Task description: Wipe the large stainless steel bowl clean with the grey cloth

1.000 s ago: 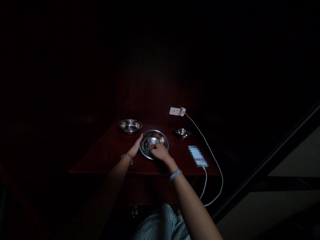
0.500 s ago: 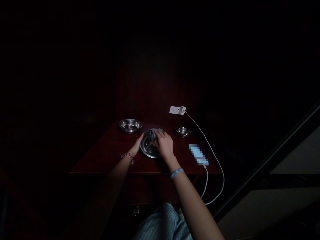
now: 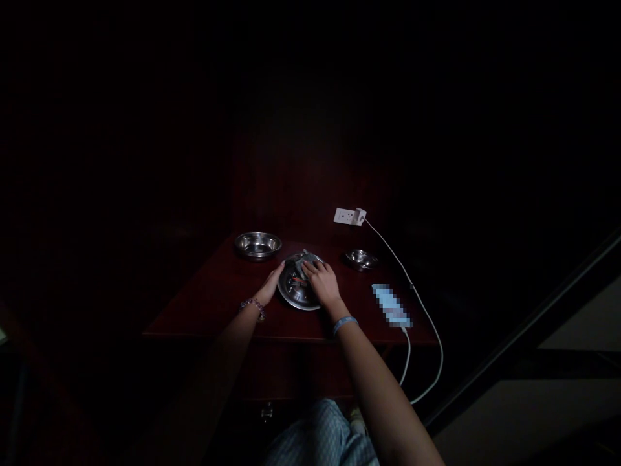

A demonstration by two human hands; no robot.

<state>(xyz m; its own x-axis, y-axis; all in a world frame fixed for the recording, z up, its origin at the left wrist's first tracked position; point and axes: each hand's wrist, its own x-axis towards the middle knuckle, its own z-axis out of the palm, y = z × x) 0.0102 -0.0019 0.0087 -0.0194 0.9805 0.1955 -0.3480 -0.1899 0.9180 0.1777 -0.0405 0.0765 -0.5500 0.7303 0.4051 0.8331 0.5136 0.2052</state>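
At near part of red table (image 3: pixel 208 304), one metal dish (image 3: pixel 292 298) between two hands. Left hand (image 3: pixel 269 286): fingers open, nearly straight, against dish's left rim. Right hand (image 3: pixel 324 283): palm down, fingers slightly bent on one grey cloth (image 3: pixel 305 265), partly blocking dish; whether they pinched it, couldn't tell. Rightward, one phone (image 3: pixel 392 305) (screen pixelated), one white cable (image 3: pixel 439 343). Beyond, two bowls: larger bowl (image 3: pixel 258 246) left, smaller bowl (image 3: pixel 362 260) right. Farthest, one wall socket (image 3: pixel 345 216).

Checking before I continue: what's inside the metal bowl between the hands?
In the bowl, a grey cloth under the right hand, plus an orange-red mark. Whatever the cloth and hand cover can't be seen.
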